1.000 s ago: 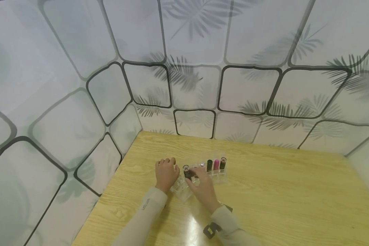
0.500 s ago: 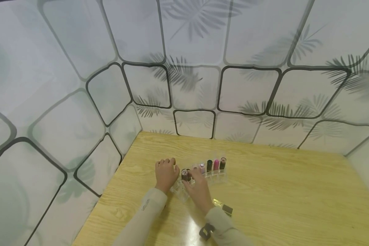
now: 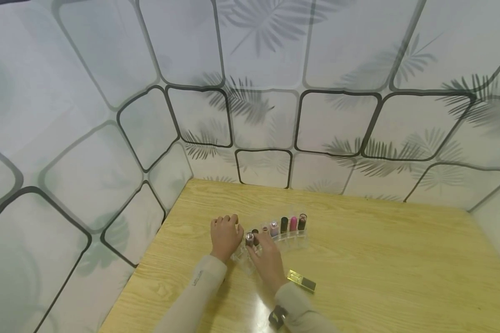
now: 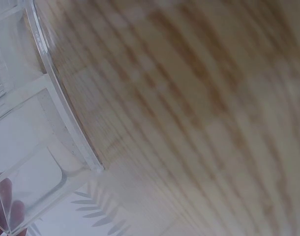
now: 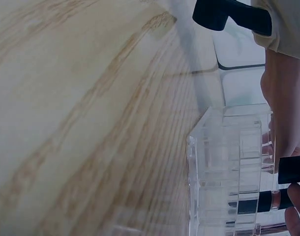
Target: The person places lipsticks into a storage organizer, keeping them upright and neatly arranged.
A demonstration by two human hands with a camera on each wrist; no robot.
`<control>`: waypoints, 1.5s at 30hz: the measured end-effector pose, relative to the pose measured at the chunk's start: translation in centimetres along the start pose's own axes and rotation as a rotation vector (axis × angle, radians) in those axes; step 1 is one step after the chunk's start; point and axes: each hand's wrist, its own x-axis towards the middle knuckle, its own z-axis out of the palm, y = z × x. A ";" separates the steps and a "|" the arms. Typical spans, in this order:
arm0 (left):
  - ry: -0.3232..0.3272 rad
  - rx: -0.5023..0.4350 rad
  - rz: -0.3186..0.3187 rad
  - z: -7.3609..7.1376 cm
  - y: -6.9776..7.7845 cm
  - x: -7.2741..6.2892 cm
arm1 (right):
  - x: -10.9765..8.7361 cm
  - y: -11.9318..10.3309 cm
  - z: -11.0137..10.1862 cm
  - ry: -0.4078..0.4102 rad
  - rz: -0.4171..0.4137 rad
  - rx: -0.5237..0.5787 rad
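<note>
A clear stepped lipstick holder stands on the table, with a row of lipsticks in its back slots. My left hand holds the holder's left end, its fingers partly hidden by the hand's back. My right hand pinches a dark lipstick with a shiny top, upright over the holder's left part. The right wrist view shows this black tube beside my right fingertips. Just right of it sits another dark lipstick. Farther right stand a pale lilac one, a black one and a pink one.
A gold and black lipstick tube lies on the wooden table, right of my right forearm. Patterned walls rise behind the table and along its left side. A black wrist device sits on my right sleeve.
My right hand has moved left and slightly toward me, lowering the dark lipstick toward the holder's left end. The gold and black tube now shows beside the forearm. My left hand keeps its place.
</note>
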 end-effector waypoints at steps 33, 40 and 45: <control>-0.004 -0.014 -0.008 -0.4 0.2 0.1 | -0.5 -0.8 0.6 -0.002 0.025 -0.050; 0.003 -0.017 -0.010 -0.5 0.3 0.1 | -0.6 -0.7 0.7 0.008 0.015 -0.057; 0.002 -0.016 -0.011 -0.5 0.2 0.1 | -0.7 -0.6 0.9 0.003 0.008 -0.079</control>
